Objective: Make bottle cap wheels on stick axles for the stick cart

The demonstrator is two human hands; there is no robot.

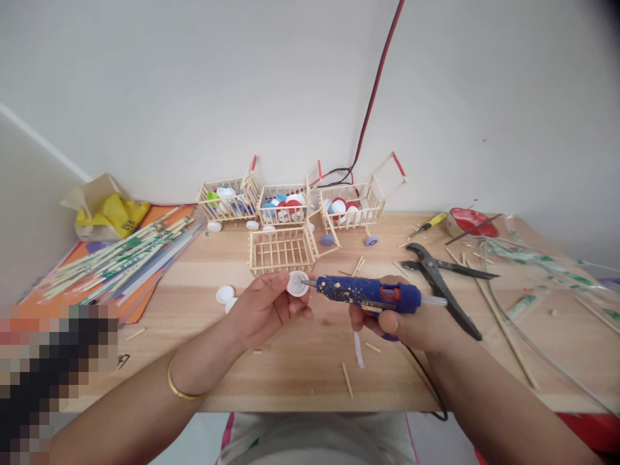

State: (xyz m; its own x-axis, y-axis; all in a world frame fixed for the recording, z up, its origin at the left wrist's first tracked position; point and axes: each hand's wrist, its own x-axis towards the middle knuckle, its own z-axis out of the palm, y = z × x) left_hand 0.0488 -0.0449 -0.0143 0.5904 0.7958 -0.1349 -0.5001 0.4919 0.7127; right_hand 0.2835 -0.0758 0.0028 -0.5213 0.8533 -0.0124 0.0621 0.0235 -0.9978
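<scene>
My left hand (268, 307) pinches a white bottle cap (297, 283) between thumb and fingers, just above the wooden table (300, 368). My right hand (411, 323) grips a blue hot glue gun (368, 294) held sideways, its metal nozzle touching the cap's inner face. A bare wooden stick cart frame (281, 248) stands just behind my hands. Two more white caps (225, 296) lie on the table left of my left hand.
Three stick carts (290, 203) filled with coloured caps line the wall. Black pliers (443, 278) lie right of the glue gun. Wrapped chopsticks (121, 258) on orange paper sit at the left, loose sticks and wrappers at the right, a red tape roll (467, 221) behind.
</scene>
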